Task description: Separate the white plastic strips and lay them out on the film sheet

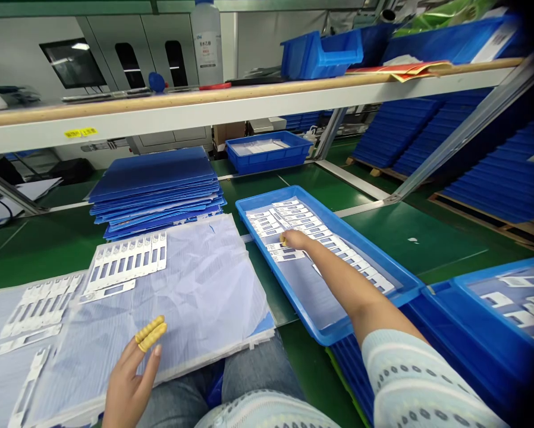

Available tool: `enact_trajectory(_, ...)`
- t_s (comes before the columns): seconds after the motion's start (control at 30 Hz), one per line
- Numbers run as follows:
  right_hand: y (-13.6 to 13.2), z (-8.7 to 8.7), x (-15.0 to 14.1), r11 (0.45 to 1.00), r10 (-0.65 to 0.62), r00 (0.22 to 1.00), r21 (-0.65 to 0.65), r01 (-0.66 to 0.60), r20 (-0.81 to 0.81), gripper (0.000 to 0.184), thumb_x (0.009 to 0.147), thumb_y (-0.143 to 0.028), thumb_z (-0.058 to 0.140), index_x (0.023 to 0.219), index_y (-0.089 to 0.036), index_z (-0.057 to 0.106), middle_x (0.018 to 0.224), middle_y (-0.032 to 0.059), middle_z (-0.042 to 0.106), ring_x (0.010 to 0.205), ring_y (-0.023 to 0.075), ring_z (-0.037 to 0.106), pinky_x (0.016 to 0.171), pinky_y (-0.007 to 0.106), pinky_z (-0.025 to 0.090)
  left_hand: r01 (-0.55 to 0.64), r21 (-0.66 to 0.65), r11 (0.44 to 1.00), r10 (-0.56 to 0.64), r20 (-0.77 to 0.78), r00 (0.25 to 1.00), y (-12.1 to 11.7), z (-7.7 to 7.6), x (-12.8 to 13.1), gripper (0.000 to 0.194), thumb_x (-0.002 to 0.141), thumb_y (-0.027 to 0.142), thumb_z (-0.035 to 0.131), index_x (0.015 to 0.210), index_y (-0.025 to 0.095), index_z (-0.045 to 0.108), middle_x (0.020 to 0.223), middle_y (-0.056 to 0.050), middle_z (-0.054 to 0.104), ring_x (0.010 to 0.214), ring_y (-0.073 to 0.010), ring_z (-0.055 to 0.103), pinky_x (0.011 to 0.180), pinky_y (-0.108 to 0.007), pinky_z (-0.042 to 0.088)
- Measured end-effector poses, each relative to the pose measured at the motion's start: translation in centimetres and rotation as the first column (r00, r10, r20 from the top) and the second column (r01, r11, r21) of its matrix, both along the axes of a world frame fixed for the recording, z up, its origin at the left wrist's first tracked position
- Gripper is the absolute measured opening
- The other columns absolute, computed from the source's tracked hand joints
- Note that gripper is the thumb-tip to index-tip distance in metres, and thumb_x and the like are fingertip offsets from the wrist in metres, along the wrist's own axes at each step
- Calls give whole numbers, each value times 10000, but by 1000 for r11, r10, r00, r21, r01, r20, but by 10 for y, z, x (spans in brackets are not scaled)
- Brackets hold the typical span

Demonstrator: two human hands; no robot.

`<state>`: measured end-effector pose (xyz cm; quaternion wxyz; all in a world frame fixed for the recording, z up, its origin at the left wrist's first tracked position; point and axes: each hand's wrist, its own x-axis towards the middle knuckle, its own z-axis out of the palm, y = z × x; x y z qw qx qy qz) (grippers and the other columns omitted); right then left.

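My right hand (295, 239) reaches into a long blue tray (267, 193), its fingers curled together, with a yellow finger cot showing. Just below the fingertips lies a flat white frame with a dark window (287, 254); whether the fingers grip it or another one is hidden. Rows of similar white frames (333, 241) line the tray. My left hand (131, 374), with yellow cots on two fingers, is held over a wrinkled translucent sheet (200, 285), thumb apart and nothing in it. Beyond it on the sheet is a row of white frames (128, 258).
More white frames (39, 306) lie at the left. Behind the sheet stands a stack of blue boards (155, 172). Another blue tray (454, 291) with loose frames is at the right. A shelf (249, 101) crosses above the green table, carrying a bottle (207, 44) and blue bins (323, 56).
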<state>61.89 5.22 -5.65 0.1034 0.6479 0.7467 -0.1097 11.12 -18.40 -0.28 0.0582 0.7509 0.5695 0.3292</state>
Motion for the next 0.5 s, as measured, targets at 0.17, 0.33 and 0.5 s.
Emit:
enact_trajectory(0.17, 4, 9, 7, 991, -75, 997, 109, 72, 28, 268, 940, -340, 549, 1139, -167, 593, 1173, 83, 586, 1022, 208, 583, 886, 420, 500, 14, 3, 1000, -13, -16, 1000, -2, -1, -2, 340, 887, 393, 499, 1152, 248, 656, 1168, -50, 676, 1039, -209, 657, 845, -293, 565)
enact_trajectory(0.33, 1, 13, 5, 982, -54, 996, 187, 40, 69, 282, 940, -332, 548, 1168, -168, 581, 1215, 93, 565, 1092, 227, 553, 938, 457, 466, 21, 20, 1000, -20, -22, 1000, 1, 1, 2, 333, 882, 398, 505, 1120, 236, 672, 1158, -57, 681, 1047, -211, 657, 857, -294, 561)
enact_trajectory(0.5, -4, 3, 0, 992, 67, 993, 97, -77, 100, 240, 920, -338, 581, 1069, -154, 617, 1137, 77, 602, 1029, 208, 578, 902, 429, 484, 41, 28, 999, -40, -22, 999, 2, 2, 4, 322, 875, 400, 519, 1098, 234, 681, 1144, -52, 690, 1037, -209, 663, 848, -294, 564)
